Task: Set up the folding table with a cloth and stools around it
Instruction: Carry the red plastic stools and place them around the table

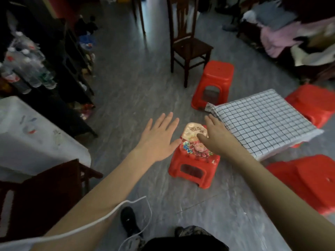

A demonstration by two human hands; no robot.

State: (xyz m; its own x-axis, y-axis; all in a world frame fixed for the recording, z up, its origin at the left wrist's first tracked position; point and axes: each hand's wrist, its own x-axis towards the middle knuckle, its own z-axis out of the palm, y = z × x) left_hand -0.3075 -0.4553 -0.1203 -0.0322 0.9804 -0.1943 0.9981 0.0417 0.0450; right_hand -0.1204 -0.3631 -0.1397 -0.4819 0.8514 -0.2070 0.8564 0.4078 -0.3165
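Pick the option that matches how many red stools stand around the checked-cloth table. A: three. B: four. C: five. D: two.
B: the flowered stool by the hands, one near the wooden chair, and two on the right ring the table.

My cluttered living room at home, grey tiled floor (137, 91), dark wooden chair (188, 46) at the far side, heap of clothes (282, 35) far right, bagged plastic bottles (25, 69) on my left, red plastic stools (213, 82) to my right
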